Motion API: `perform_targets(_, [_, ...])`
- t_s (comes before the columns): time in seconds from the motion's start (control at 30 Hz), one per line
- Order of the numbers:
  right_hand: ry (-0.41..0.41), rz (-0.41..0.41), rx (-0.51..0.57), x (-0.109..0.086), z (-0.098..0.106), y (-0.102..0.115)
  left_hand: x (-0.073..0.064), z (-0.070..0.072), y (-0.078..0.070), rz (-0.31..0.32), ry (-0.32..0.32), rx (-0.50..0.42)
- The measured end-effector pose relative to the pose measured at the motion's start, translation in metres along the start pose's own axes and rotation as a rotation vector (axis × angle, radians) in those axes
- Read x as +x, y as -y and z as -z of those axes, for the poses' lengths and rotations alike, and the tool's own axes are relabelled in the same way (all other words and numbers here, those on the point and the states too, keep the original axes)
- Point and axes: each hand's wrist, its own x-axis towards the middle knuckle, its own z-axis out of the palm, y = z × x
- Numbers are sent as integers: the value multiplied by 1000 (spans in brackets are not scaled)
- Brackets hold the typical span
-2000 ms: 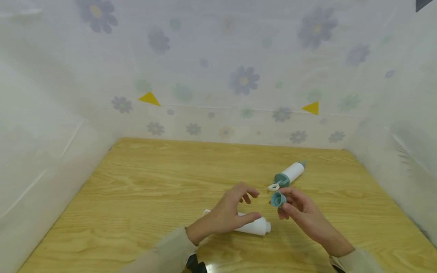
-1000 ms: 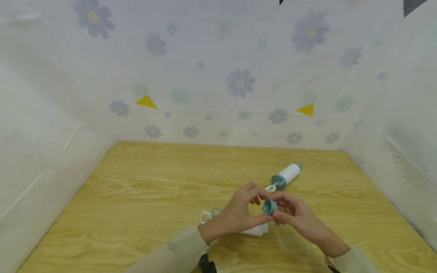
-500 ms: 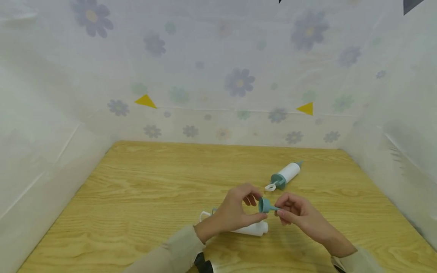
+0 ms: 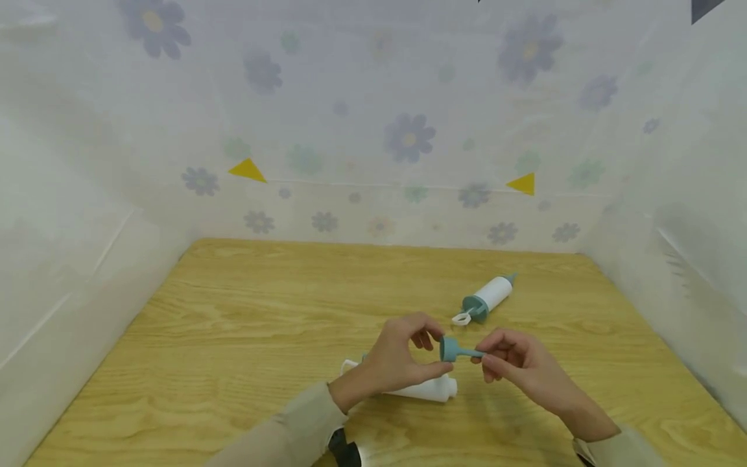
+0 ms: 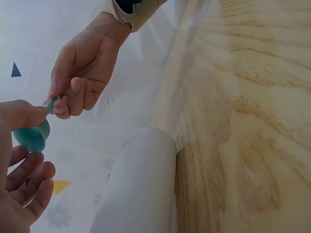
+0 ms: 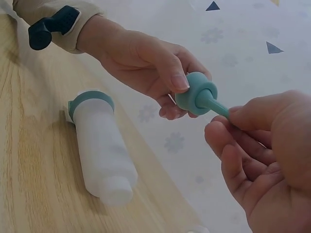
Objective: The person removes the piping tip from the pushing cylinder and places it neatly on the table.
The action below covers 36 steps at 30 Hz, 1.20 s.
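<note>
Both hands hold a teal nozzle (image 4: 449, 349) above the table, its wide cup end facing left and its thin spout pointing right. The left hand (image 4: 397, 357) pinches the cup between thumb and fingers; in the right wrist view its thumb lies on the cup's side (image 6: 190, 92). The right hand (image 4: 525, 373) pinches the tip of the spout with thumb and index finger. Under the left hand lies a white icing syringe (image 4: 433, 389) with a teal collar (image 6: 90, 99); its bare neck points right. The left forearm and hand partly cover it in the head view.
A second white syringe (image 4: 495, 293) with teal ends and a white pull ring lies farther back to the right. The wood-grain table (image 4: 262, 305) is enclosed by pale flowered sheeting (image 4: 350, 130) at the back and sides.
The right hand held the cup end alone at first. The left hand came to it and took the cup, the nozzle turned sideways, and the right fingers shifted to the spout tip.
</note>
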Motion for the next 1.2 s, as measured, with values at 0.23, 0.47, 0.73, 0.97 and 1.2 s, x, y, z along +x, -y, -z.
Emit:
perform_targets(0.23, [-79, 90, -141, 1, -3, 0, -2, 3, 0, 22, -2, -26])
perform_targets(0.47, [-107, 161, -191, 5, -7, -3, -1, 1, 2, 11, -15, -52])
perform_targets(0.73, [-94, 232, -178, 12, -16, -3, 1, -4, 1, -16, 10, -88])
perform_targets(0.97, [-117, 220, -187, 16, -21, -7, 3, -7, 2, -58, 4, -77])
perform_targets(1.2, [-121, 270, -206, 17, -23, -11, 2, -7, 0, -13, -14, -71])
